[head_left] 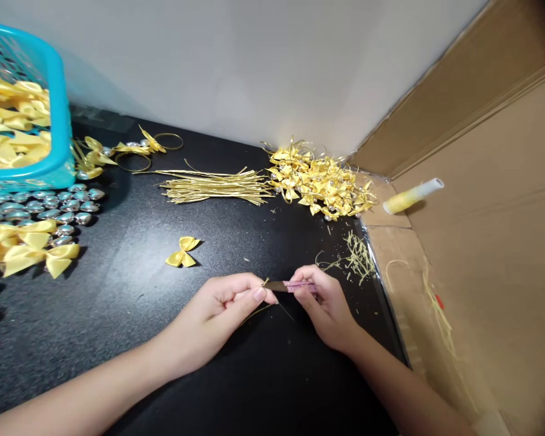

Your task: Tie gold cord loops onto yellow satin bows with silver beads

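My left hand point(229, 309) pinches a thin gold cord point(255, 313) between thumb and fingers, and a short end of it sticks up at the fingertips. In my right hand point(323, 306) is a small flat blade point(275, 286) with a pink wrapped handle point(302, 286). The blade's tip reaches the left fingertips, close to the cord end; whether it touches the cord I cannot tell. A single yellow ribbon bow point(183, 252) lies on the black table point(149, 321) beyond my left hand.
A bundle of gold cords point(218, 186) lies at the back, beside a pile of bows on cords point(322, 181). Left stand a turquoise basket point(61, 121) of bows and rows of silver beads point(49, 213). Cord scraps point(358, 257) lie right, near a cardboard wall point(485, 200).
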The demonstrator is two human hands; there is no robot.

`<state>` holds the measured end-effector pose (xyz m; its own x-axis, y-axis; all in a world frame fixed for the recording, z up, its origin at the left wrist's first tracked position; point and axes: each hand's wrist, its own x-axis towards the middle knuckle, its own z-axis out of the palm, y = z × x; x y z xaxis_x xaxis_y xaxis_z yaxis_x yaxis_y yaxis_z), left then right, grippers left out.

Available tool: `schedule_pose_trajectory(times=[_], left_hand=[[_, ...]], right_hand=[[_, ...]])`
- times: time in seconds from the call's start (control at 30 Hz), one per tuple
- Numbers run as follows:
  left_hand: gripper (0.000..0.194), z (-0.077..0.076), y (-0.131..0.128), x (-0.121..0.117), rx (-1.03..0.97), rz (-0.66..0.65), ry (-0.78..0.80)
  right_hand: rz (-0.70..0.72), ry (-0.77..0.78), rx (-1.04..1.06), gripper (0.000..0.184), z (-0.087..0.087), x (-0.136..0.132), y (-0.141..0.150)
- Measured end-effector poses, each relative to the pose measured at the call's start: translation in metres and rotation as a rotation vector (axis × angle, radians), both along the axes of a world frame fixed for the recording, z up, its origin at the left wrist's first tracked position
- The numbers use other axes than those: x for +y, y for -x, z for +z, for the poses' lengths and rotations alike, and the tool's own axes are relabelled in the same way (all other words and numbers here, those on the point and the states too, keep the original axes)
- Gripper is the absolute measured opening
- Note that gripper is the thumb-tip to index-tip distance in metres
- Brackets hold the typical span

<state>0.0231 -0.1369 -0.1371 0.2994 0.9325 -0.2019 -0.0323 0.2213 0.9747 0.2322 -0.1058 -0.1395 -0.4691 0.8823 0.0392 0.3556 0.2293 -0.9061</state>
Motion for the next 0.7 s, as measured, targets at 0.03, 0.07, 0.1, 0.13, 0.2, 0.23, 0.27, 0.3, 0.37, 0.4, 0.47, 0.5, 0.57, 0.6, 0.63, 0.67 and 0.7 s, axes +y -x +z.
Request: schedule_pose_trajectory(times=[0.03, 0.07, 0.1, 0.13, 0.2, 0.23, 0.27, 0.3, 0.37, 0.4, 0.47, 0.5, 0.57, 0.6, 0.63, 0.67, 0.7], left_hand=[[0.033, 0.0, 0.0, 0.0, -0.004, -0.004, -0.001], [0.034, 0.0, 0.0, 0.0, -0.007, -0.006, -0.004], [0.033, 0.001, 0.0, 0.001, -0.008, -0.01, -0.002], [0.033, 0.002, 0.0, 0.001, -0.006, -0.016, 0.003], [0.032, 0.004, 0.0, 0.002, -0.005, -0.034, 0.015], [0.031, 0.005, 0.001, 0.002, -0.008, -0.043, 0.021], [0.031, 0.005, 0.001, 0.002, -0.01, -0.053, 0.025], [0.031, 0.006, 0.001, 0.002, -0.011, -0.059, 0.026], [0.032, 0.005, 0.001, 0.002, -0.006, -0.061, 0.018], [0.032, 0.005, 0.001, 0.002, -0.003, -0.06, 0.013], [0.033, 0.003, 0.001, 0.002, -0.003, -0.056, 0.0], [0.033, 0.002, 0.0, 0.002, -0.005, -0.057, -0.004], [0.034, 0.001, 0.0, 0.003, -0.008, -0.068, -0.002], [0.035, 0.0, 0.0, 0.003, -0.007, -0.075, 0.001], [0.035, 0.0, 0.0, 0.004, -0.007, -0.079, 0.002], [0.035, 0.0, 0.001, 0.004, -0.006, -0.081, 0.001], [0.034, 0.0, 0.001, 0.004, -0.008, -0.078, -0.002]], right_hand=[[-0.002, 0.011, 0.005, 0.012, 0.0, 0.0, 0.0], [-0.009, 0.022, 0.018, 0.012, -0.001, 0.001, -0.001], [-0.028, 0.03, 0.035, 0.012, -0.002, 0.002, -0.001], [-0.064, 0.032, 0.055, 0.013, -0.003, 0.004, -0.003], [-0.179, 0.019, 0.087, 0.015, -0.006, 0.009, -0.008], [-0.238, 0.006, 0.092, 0.015, -0.007, 0.012, -0.01], [-0.276, -0.008, 0.091, 0.015, -0.007, 0.013, -0.012], [-0.28, -0.016, 0.086, 0.014, -0.007, 0.014, -0.014], [-0.183, -0.009, 0.077, 0.014, -0.005, 0.013, -0.014], [-0.11, 0.0, 0.071, 0.013, -0.003, 0.011, -0.013], [0.012, 0.011, 0.049, 0.012, 0.001, 0.006, -0.01], [0.042, 0.006, 0.037, 0.012, 0.002, 0.005, -0.008], [0.054, -0.016, 0.014, 0.011, 0.004, 0.003, -0.005], [0.05, -0.029, 0.003, 0.011, 0.003, 0.003, -0.005], [0.045, -0.039, -0.008, 0.011, 0.003, 0.003, -0.004], [0.04, -0.047, -0.016, 0.011, 0.002, 0.003, -0.005], [0.036, -0.053, -0.023, 0.011, 0.002, 0.003, -0.005]])
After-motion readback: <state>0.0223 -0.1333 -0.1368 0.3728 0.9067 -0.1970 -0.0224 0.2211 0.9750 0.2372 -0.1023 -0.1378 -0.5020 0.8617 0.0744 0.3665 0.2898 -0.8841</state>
